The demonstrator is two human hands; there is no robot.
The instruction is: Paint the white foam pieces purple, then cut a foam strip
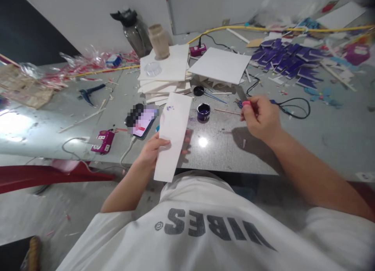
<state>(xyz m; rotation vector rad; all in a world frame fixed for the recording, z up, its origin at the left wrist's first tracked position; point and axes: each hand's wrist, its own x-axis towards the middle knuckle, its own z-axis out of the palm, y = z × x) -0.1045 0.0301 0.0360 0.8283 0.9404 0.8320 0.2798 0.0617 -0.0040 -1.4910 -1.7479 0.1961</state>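
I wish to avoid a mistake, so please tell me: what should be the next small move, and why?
Perhaps bring the red-handled tool in the right hand toward the white strip: the left hand holds that strip up, and the tool is apart from it.

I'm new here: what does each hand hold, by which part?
Left hand: white board, by its middle. Right hand: apparently a knife, by its red handle.

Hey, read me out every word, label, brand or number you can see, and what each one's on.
"VIBES": white shirt, upside down in this view; round mark beside it too small.
Magenta box at left: white characters, too blurred.
Magenta box at the back: too blurred.
Dark jar: label too small.
Phone: partly pixelated, unreadable.
Pale label, right table edge: too blurred.
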